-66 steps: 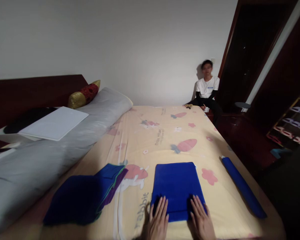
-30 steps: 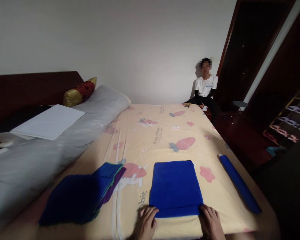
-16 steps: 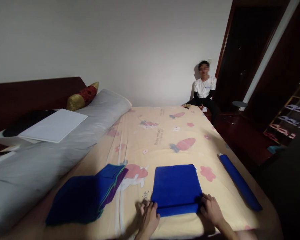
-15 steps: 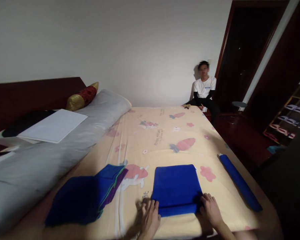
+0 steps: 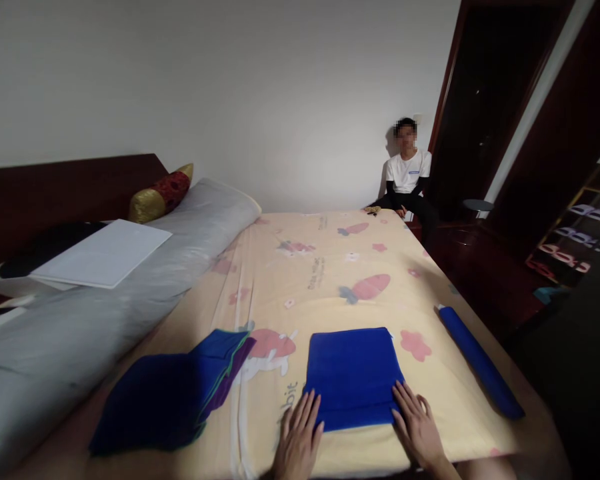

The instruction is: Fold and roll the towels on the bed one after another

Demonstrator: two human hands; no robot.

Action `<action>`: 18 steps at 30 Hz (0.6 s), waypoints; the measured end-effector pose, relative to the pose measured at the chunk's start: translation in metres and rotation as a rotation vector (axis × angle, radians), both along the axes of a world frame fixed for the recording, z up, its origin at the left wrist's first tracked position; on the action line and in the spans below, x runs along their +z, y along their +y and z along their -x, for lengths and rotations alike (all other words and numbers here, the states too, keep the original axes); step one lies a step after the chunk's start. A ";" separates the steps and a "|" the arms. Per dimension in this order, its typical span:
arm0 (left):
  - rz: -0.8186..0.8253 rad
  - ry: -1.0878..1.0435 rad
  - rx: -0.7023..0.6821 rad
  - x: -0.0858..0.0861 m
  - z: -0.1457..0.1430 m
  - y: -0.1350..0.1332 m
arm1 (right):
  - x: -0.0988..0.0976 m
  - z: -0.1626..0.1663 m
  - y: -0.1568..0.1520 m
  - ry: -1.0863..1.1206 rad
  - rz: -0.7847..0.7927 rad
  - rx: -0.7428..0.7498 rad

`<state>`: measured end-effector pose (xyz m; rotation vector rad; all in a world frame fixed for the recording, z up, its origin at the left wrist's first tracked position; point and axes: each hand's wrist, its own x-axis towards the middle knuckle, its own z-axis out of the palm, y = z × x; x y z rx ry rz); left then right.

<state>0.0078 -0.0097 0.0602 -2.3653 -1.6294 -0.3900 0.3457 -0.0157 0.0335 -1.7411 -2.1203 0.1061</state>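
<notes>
A folded bright blue cloth [image 5: 353, 373] lies on the yellow patterned bedsheet [image 5: 330, 280] near the bed's front edge. My left hand [image 5: 299, 440] lies flat with fingers stretched out at the cloth's near left corner, fingertips touching its rolled near edge. My right hand [image 5: 416, 427] rests flat and open at the near right corner, fingertips on the cloth. Neither hand holds anything.
A stack of dark blue and purple cloths [image 5: 170, 393] lies to the left. A rolled blue cloth [image 5: 480, 363] sits by the bed's right edge. A long grey bolster [image 5: 105, 300] bearing a white board [image 5: 103, 253] runs along the left. A person [image 5: 407, 183] sits at the far corner.
My hands gripped the cloth's near edge and folded it over away from me; now both have let go and lie flat against that folded edge.
</notes>
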 end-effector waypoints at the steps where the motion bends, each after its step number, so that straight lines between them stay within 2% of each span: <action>1: -0.024 -0.002 0.024 -0.001 0.005 0.000 | -0.001 -0.003 0.000 -0.005 -0.004 -0.036; 3: -0.057 -0.014 0.060 -0.004 0.000 -0.001 | -0.001 0.007 0.000 0.004 -0.018 -0.116; 5: -0.065 -0.022 0.036 -0.006 -0.021 0.000 | 0.003 0.033 0.002 0.037 -0.016 -0.128; 9: -0.047 -0.037 -0.128 -0.011 -0.073 0.007 | 0.015 0.091 0.010 0.109 0.082 0.111; 11: -0.019 -0.045 -0.183 -0.013 -0.084 0.012 | 0.018 0.103 0.015 0.114 0.132 0.209; 14: 0.031 -0.039 -0.193 -0.013 -0.069 0.019 | 0.017 0.089 0.023 0.096 0.118 0.213; 18: 0.037 -0.044 -0.026 -0.014 -0.027 0.022 | 0.009 0.035 0.024 0.055 0.008 0.019</action>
